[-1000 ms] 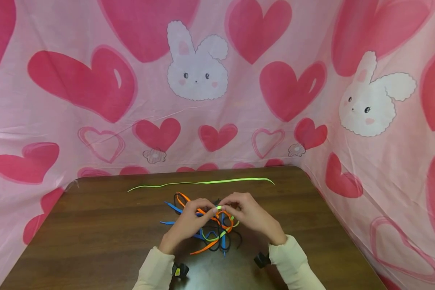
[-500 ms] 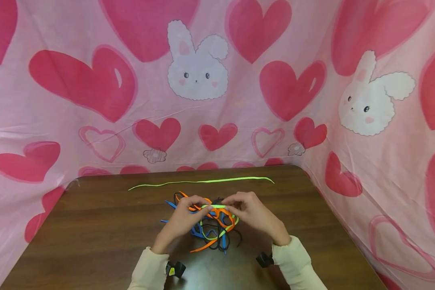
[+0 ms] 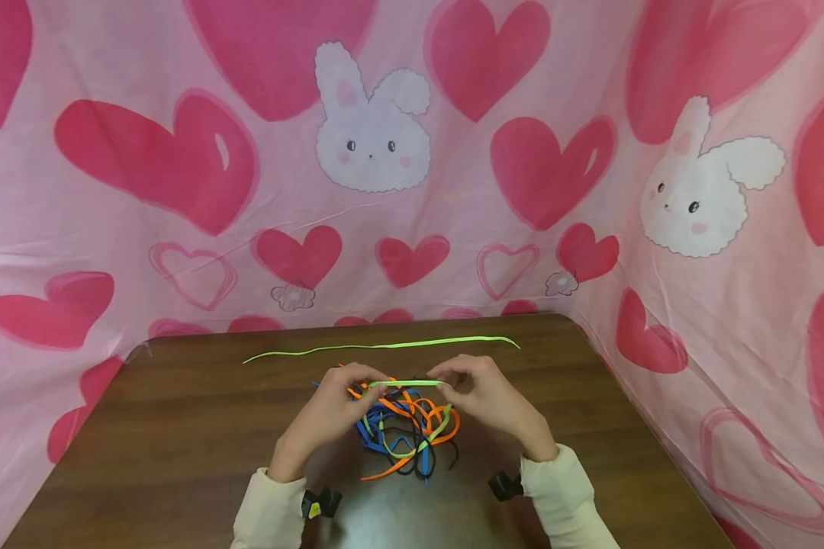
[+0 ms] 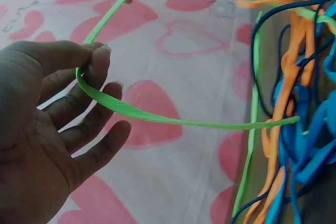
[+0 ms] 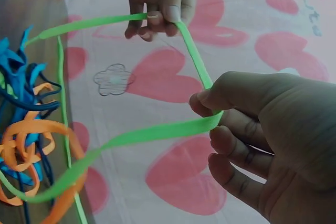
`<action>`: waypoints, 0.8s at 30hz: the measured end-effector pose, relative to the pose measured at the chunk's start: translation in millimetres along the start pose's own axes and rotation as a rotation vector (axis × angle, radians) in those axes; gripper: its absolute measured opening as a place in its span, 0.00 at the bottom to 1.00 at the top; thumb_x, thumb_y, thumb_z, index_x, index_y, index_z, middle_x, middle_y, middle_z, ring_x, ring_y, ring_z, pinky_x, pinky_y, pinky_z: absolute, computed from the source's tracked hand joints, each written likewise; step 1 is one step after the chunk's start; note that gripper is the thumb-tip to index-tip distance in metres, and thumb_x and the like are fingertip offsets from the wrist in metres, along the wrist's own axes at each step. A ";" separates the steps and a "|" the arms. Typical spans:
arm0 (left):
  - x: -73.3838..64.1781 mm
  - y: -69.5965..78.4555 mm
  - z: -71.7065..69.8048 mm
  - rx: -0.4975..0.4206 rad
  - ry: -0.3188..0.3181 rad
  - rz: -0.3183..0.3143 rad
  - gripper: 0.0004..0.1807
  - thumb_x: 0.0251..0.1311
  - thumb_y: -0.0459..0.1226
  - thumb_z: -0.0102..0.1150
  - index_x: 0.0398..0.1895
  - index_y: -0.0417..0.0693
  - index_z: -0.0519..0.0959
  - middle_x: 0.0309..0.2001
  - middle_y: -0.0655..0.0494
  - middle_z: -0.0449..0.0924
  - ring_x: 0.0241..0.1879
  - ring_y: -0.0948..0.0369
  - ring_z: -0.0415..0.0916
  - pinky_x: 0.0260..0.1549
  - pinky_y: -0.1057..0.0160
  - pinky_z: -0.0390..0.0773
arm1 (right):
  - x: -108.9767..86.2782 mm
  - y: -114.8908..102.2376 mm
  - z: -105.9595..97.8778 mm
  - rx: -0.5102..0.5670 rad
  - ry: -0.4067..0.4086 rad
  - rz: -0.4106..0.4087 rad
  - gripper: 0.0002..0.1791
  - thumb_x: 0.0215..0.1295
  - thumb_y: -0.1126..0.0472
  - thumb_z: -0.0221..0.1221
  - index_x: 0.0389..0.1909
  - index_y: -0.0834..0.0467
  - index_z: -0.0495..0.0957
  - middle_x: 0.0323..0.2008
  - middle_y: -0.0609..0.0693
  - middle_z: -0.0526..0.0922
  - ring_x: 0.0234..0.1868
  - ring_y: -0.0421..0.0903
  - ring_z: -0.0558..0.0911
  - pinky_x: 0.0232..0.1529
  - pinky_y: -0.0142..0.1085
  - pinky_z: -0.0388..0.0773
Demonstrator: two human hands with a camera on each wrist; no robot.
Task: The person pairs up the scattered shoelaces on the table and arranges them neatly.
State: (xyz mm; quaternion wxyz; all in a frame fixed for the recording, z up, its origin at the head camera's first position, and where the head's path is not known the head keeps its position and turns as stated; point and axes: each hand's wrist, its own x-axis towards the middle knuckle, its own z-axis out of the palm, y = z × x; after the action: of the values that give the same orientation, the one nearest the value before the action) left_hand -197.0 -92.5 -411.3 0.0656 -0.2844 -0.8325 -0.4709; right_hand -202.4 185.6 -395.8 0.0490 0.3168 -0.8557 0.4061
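Observation:
Between both hands a flat neon green shoelace (image 3: 415,383) is stretched in a short straight span, held above a tangle of laces. My left hand (image 3: 331,406) pinches it between thumb and forefinger; the other fingers are loosely bent in the left wrist view. My right hand (image 3: 492,398) pinches the same lace on the other side, its tail (image 5: 157,134) running down into the tangle. Orange laces (image 5: 39,126), blue laces (image 4: 315,135) and dark laces (image 4: 283,8) lie mixed under the hands. The green lace's ends are hidden in the heap.
A second green shoelace (image 3: 419,342) lies stretched out along the far side of the brown wooden table (image 3: 178,442). Behind the table hangs a pink cloth (image 3: 453,206) with hearts and rabbits, which also closes off the right side.
My hands have moved apart and risen slightly, sliding from nearly touching to a wider gap. More green lace now shows between them. The far green lace stays put.

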 end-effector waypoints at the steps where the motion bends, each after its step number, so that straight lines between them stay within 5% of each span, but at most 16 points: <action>1: 0.2 0.7 -2.3 0.012 0.014 0.001 0.07 0.66 0.34 0.65 0.44 0.49 0.88 0.43 0.59 0.87 0.44 0.62 0.82 0.46 0.52 0.82 | 0.7 -0.2 -1.2 -0.009 0.013 -0.010 0.14 0.61 0.70 0.68 0.47 0.56 0.87 0.39 0.45 0.87 0.35 0.39 0.78 0.40 0.40 0.83; 9: 4.2 1.4 -17.0 0.096 0.140 0.052 0.10 0.64 0.31 0.67 0.46 0.51 0.88 0.44 0.61 0.87 0.45 0.62 0.80 0.40 0.57 0.80 | 3.4 -0.6 -8.8 -0.044 0.092 -0.052 0.12 0.63 0.68 0.69 0.45 0.53 0.88 0.36 0.47 0.86 0.35 0.37 0.79 0.37 0.35 0.82; 16: 2.4 0.8 -28.0 0.158 0.264 0.112 0.11 0.61 0.28 0.69 0.44 0.48 0.89 0.40 0.60 0.86 0.37 0.64 0.75 0.29 0.66 0.75 | 3.9 -3.1 -12.7 -0.082 0.125 -0.076 0.11 0.63 0.67 0.68 0.45 0.53 0.88 0.38 0.45 0.87 0.37 0.37 0.80 0.41 0.42 0.83; 24: -0.2 -4.3 -39.8 0.127 0.405 0.213 0.16 0.57 0.20 0.66 0.45 0.43 0.88 0.42 0.56 0.88 0.45 0.59 0.81 0.44 0.77 0.76 | 1.8 -5.5 -15.2 -0.071 0.109 -0.043 0.11 0.64 0.67 0.68 0.46 0.53 0.87 0.38 0.46 0.86 0.37 0.38 0.79 0.41 0.40 0.82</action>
State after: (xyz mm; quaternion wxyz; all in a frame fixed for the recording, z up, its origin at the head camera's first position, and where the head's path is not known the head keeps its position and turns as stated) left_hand -205.4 -127.0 -392.8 0.2980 -0.2656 -0.7957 -0.4555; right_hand -203.2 193.1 -381.4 0.1153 0.3105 -0.8587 0.3910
